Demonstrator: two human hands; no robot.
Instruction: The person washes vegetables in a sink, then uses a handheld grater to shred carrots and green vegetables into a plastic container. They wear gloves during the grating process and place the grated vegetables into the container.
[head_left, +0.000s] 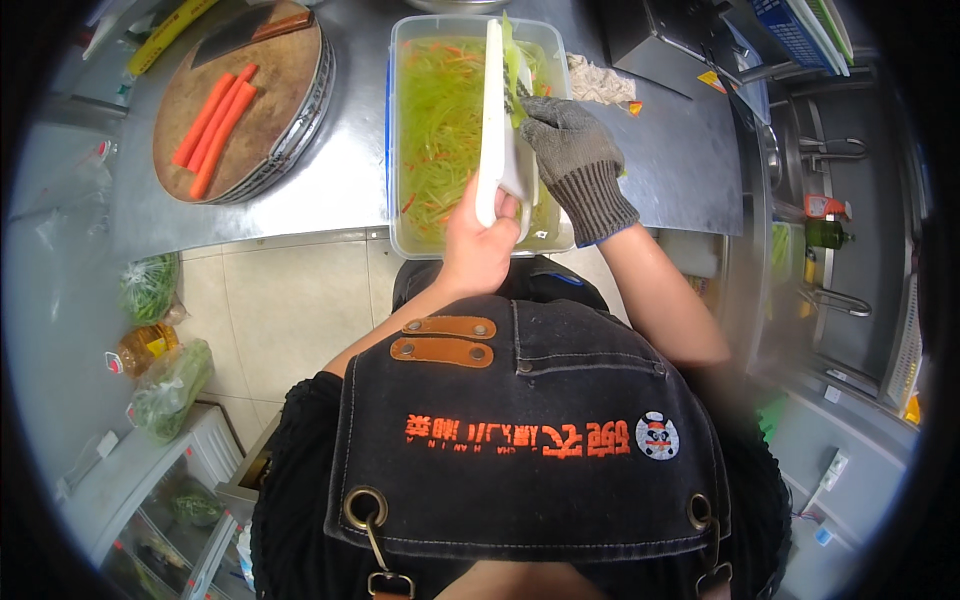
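My bare left hand (484, 247) grips the handle end of a white plastic grater (492, 120), which is tilted on edge above a clear plastic tub (398, 150). Inside the tub, pale green vegetable shreds (442, 112) mixed with orange shreds lie in liquid. A grey knitted glove covers my right hand (574, 142). Its fingers pinch a pale green vegetable piece (516, 105) against the grater's cutting face. How much of that piece is left is hard to tell, as the glove and grater partly hide it.
On the steel table (352, 180), a round wooden chopping board (169, 127) holds three peeled carrots (217, 131) and a cleaver (232, 34). A crumpled cloth (600, 79) lies right of the tub. Sinks with taps (832, 146) are at the right. Bagged greens (150, 289) and an oil bottle (146, 350) stand left.
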